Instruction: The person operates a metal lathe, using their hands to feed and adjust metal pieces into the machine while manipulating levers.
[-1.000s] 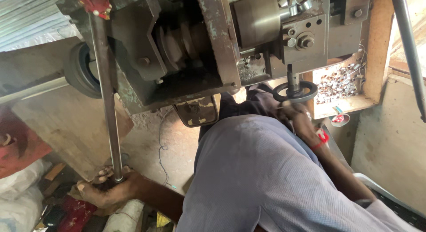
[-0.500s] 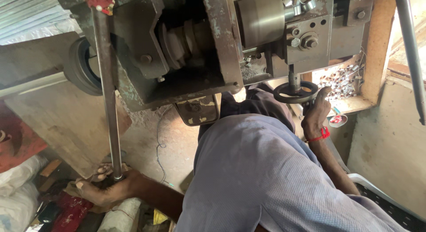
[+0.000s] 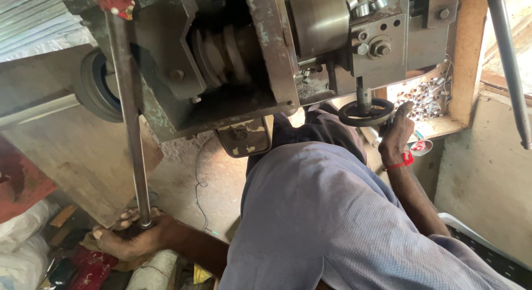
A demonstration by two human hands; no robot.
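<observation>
The left hand (image 3: 130,237) sits low in the bottom left of the frame, arm stretched down and out, fingers curled around the bottom end of a long steel lever rod (image 3: 128,118) — that rod runs almost straight up to a red knob (image 3: 115,1) at the top left. The right hand (image 3: 397,136) is raised at centre right, wrist bent up with a red thread band (image 3: 403,161) round it, fingers loosely spread and resting against the rim of a small black handwheel (image 3: 366,112) — touching it, not clamped on. The handwheel hangs under a grimy grey-green machine (image 3: 233,62) filling the top of the frame. Behind the hand, at right, a wooden tray (image 3: 460,62) holds a heap of small shiny metal pieces (image 3: 426,96). Bottom left corner: white sacks (image 3: 22,240) and a crumpled red packet (image 3: 88,268) on the floor.
</observation>
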